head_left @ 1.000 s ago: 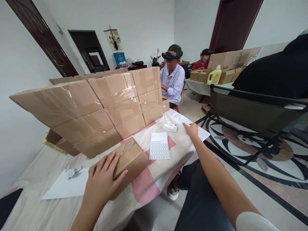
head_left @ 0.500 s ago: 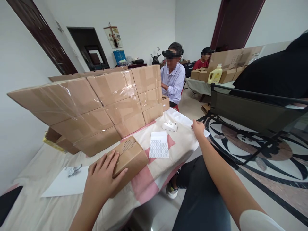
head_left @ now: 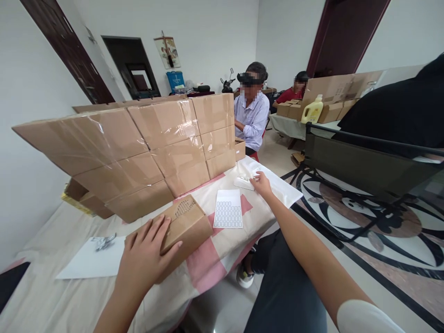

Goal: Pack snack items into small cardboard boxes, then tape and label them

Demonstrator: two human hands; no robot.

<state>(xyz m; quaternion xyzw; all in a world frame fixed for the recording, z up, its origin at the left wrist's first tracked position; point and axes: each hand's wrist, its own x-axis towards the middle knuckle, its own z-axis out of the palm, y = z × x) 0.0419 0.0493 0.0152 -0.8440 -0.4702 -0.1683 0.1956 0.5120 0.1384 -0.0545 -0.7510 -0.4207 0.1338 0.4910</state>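
Observation:
My left hand (head_left: 144, 252) lies with spread fingers on top of a closed cardboard box (head_left: 194, 229). Its thumb reaches over the box's near edge. The box's top bears a dark striped print. At the far right part of the table, my right hand (head_left: 262, 184) is at the end of a white tape dispenser (head_left: 243, 183), fingers slightly bent and apart. Whether the fingertips touch the dispenser cannot be made out. Between the hands lies a white sheet of small outlined labels (head_left: 228, 210).
A wall of taped cardboard boxes (head_left: 173, 122) stands along the table's far side. White paper (head_left: 90, 266) with small silvery pieces (head_left: 104, 241) lies at left. Beyond sits a person in a light shirt (head_left: 255, 118). A dark folding chair (head_left: 364, 171) stands at right.
My right hand has moved left, from the table's right edge to the tape dispenser. My left hand stays on the box. The view has shifted slightly.

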